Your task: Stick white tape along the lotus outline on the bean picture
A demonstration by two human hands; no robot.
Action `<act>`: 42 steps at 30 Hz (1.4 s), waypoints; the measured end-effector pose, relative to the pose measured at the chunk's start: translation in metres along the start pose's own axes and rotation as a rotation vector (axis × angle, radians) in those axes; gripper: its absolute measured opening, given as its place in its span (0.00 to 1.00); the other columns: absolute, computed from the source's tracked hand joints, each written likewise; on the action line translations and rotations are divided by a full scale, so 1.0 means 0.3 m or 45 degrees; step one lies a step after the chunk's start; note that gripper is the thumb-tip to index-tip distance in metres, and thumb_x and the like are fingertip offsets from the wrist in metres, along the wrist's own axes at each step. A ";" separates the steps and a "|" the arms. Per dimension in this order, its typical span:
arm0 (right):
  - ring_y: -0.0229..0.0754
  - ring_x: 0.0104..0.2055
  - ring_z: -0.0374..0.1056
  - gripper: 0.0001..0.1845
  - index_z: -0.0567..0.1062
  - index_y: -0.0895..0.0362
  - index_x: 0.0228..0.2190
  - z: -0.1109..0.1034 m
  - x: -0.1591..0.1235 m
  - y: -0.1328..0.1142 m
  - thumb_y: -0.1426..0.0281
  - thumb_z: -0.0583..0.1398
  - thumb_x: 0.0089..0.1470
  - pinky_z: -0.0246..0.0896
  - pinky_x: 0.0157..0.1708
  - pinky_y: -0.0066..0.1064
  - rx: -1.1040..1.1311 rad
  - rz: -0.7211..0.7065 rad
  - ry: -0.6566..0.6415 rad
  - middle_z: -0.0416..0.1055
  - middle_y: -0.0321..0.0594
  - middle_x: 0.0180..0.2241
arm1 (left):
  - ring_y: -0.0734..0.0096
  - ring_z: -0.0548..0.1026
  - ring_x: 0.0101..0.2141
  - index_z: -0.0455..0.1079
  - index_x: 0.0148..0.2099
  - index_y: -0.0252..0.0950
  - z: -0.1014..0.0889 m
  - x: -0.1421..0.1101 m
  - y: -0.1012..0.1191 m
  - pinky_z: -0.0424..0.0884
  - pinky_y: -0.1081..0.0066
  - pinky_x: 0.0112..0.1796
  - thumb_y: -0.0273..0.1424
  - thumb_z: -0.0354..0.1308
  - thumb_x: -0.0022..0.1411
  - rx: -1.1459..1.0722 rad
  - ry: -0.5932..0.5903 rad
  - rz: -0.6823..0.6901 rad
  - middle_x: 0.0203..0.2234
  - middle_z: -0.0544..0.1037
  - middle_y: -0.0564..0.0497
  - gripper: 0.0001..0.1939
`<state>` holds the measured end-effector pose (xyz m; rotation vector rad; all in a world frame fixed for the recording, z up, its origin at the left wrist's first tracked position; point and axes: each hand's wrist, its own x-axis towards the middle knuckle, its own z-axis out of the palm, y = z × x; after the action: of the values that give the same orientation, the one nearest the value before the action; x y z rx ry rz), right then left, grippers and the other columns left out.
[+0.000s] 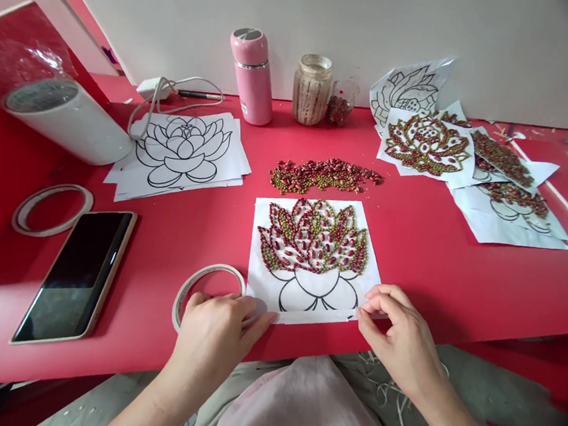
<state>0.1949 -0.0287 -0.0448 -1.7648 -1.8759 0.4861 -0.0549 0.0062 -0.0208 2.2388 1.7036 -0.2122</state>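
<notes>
A white sheet with a lotus outline (pixel 314 259) lies at the red table's near edge; its upper petals are covered with red beans and green beans, the lower petals are bare. My left hand (pixel 214 337) rests on the sheet's lower left corner, fingers curled and pressed down beside a tape ring (pixel 207 282). My right hand (pixel 400 335) pinches the sheet's lower right edge between thumb and fingertips. A pile of loose red and green beans (pixel 322 175) lies just beyond the sheet.
A phone (pixel 77 273) and a second tape ring (pixel 51 207) lie at left, near a large tape roll (pixel 67 115). Blank lotus sheets (pixel 182 149), a pink flask (pixel 251 76), a jar (pixel 312 88) and finished bean pictures (pixel 428 143) stand further back.
</notes>
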 end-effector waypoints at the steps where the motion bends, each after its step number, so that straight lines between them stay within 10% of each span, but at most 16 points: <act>1: 0.43 0.37 0.65 0.08 0.64 0.56 0.22 0.001 0.000 0.000 0.70 0.54 0.51 0.60 0.35 0.32 -0.005 0.000 0.004 0.64 0.40 0.31 | 0.72 0.66 0.20 0.57 0.18 0.37 -0.001 0.000 0.001 0.50 0.71 0.26 0.47 0.42 0.59 -0.002 0.000 0.001 0.15 0.69 0.53 0.24; 42: 0.39 0.31 0.63 0.06 0.62 0.56 0.22 0.003 0.010 -0.022 0.73 0.53 0.48 0.59 0.28 0.28 -0.065 0.009 0.020 0.61 0.39 0.29 | 0.73 0.65 0.18 0.56 0.18 0.37 0.004 0.010 -0.004 0.49 0.71 0.25 0.48 0.38 0.59 0.061 -0.015 0.011 0.13 0.67 0.54 0.25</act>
<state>0.1890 -0.0262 -0.0413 -1.8037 -1.8878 0.4293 -0.0551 0.0087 -0.0231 2.2743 1.6994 -0.2662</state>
